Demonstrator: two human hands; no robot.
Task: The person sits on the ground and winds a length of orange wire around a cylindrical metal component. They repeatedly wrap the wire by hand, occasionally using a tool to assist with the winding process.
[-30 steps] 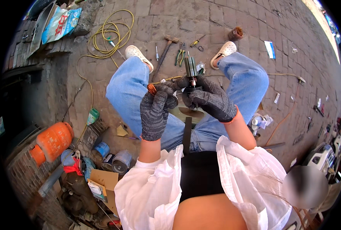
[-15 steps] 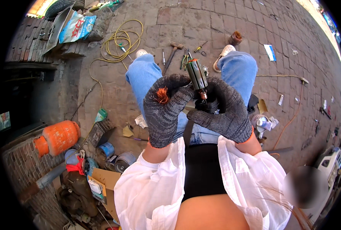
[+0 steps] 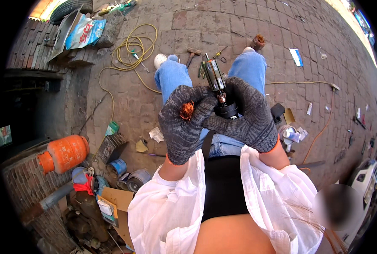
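Both hands wear dark grey knitted gloves with orange cuffs and meet in front of my lap. Between them stands a motor armature [image 3: 214,76], tilted slightly left, its metal core and shaft pointing away from me and its copper commutator toward me. The commutator end sits at a round black plastic part [image 3: 227,111]. My right hand [image 3: 250,116] wraps round this black part, thumb across its near side. My left hand [image 3: 182,120] is closed beside the armature, its fingertips at the commutator. A tuft of copper wire [image 3: 187,111] sticks out of the left hand's curled fingers.
On the brick ground beyond lie a hammer [image 3: 191,55], a screwdriver [image 3: 219,52] and a coiled yellow hose [image 3: 133,46]. A rusty round piece [image 3: 258,42] stands near my right foot. At left are an orange gas cylinder [image 3: 64,153], paint cans [image 3: 116,166] and a cardboard box [image 3: 117,199].
My knees have drawn closer together. The armature has shifted slightly left and toward me, and its shaft end now shows. The wire tuft has turned a little in my left hand.
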